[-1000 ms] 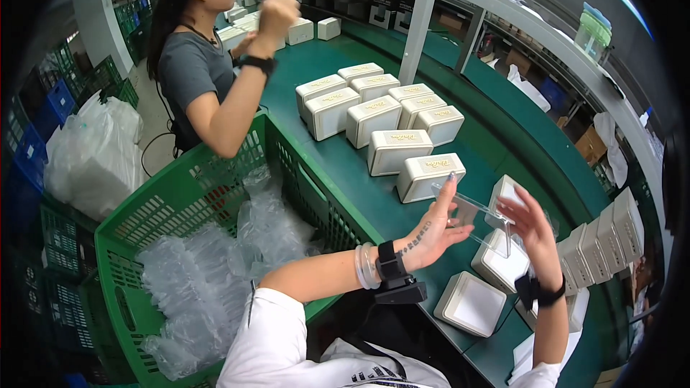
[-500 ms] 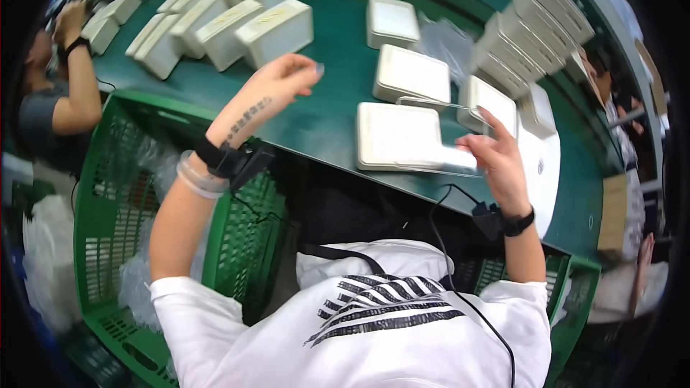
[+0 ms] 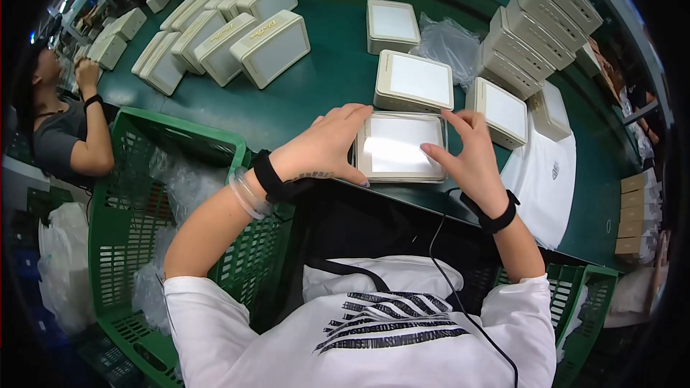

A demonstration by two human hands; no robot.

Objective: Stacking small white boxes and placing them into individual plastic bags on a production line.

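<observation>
Right in front of me, a cream box with a white panel on top lies at the table's near edge. A clear plastic cover sits over it, its rim showing around the top; whether it is fully seated I cannot tell. My left hand spans the left side, fingers at the far left corner and thumb by the near left corner. On the right, my right hand has its fingers at the far right corner and its thumb over the top face. Just beyond lies another cream box.
Several cream boxes stand on edge at the far left. Stacked boxes rise at the right, near a crumpled clear bag and a white cloth. A green crate holds plastic bags. Another person sits at the left.
The clear cover has moved left from my right hand's side onto the near box. My left hand has come down and right to the box's left side.
</observation>
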